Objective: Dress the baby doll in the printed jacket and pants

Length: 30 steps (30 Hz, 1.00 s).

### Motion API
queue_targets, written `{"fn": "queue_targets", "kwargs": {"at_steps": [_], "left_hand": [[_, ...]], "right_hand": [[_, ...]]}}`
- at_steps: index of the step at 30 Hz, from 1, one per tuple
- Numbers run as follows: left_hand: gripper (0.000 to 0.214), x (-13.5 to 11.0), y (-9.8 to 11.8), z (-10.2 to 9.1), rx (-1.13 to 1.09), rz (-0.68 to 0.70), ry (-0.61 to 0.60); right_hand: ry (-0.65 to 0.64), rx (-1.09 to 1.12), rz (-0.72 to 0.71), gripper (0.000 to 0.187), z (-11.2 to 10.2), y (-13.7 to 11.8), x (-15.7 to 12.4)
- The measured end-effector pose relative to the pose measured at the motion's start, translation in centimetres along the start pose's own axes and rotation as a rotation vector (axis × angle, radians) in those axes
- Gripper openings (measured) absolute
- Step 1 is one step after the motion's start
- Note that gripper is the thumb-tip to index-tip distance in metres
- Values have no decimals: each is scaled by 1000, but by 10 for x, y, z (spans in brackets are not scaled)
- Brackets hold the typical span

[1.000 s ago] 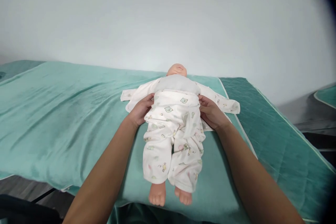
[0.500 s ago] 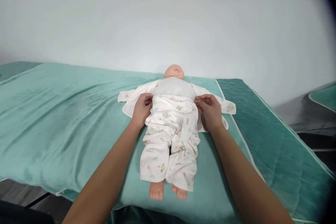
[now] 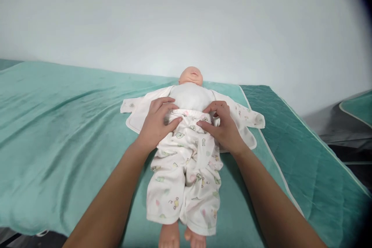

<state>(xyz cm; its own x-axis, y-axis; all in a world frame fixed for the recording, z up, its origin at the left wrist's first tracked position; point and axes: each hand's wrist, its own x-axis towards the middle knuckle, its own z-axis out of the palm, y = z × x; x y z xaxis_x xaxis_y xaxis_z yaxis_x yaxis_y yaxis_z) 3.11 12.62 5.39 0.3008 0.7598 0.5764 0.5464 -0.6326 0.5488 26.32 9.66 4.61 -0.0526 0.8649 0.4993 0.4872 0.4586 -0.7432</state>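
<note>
A baby doll lies on its back on a teal blanket, head away from me. It wears white printed trousers, and an open white printed jacket is spread under its torso. My left hand rests on the left of the trousers' waistband, fingers curled onto the cloth. My right hand lies on the right of the waistband, fingers bent and pressing on it. The doll's bare feet stick out at the bottom edge.
A white wall rises behind the bed. A darker quilted teal cover lies to the right. Another teal-covered surface shows at the far right, across a gap.
My hands have moved from the doll's sides in onto the front of the waistband. The view has shifted closer and lower, so the feet now reach the bottom edge.
</note>
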Motion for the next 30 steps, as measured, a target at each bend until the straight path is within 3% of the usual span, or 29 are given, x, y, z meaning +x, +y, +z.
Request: {"fn": "queue_targets", "kwargs": {"at_steps": [6, 11, 16, 20, 25, 27, 30], "left_hand": [[16, 9, 5, 4, 20, -87, -20], [13, 34, -2, -9, -47, -191, -115], [6, 53, -21, -21, -309, -286, -248], [9, 49, -37, -18, -515, -397, -158], [8, 38, -37, -14, -416, -378, -8], [9, 37, -35, -13, -387, -372, -20], [15, 38, -34, -12, -376, -371, -70]], "right_hand": [[-104, 16, 60, 30, -1, 0, 7], [-145, 186, 137, 31, -1, 6, 9], [-133, 459, 276, 35, -1, 15, 6], [-188, 458, 269, 28, -8, 20, 3], [-23, 272, 294, 31, -6, 24, 11], [56, 229, 365, 34, 0, 26, 21], [105, 371, 512, 41, 11, 28, 36]]}}
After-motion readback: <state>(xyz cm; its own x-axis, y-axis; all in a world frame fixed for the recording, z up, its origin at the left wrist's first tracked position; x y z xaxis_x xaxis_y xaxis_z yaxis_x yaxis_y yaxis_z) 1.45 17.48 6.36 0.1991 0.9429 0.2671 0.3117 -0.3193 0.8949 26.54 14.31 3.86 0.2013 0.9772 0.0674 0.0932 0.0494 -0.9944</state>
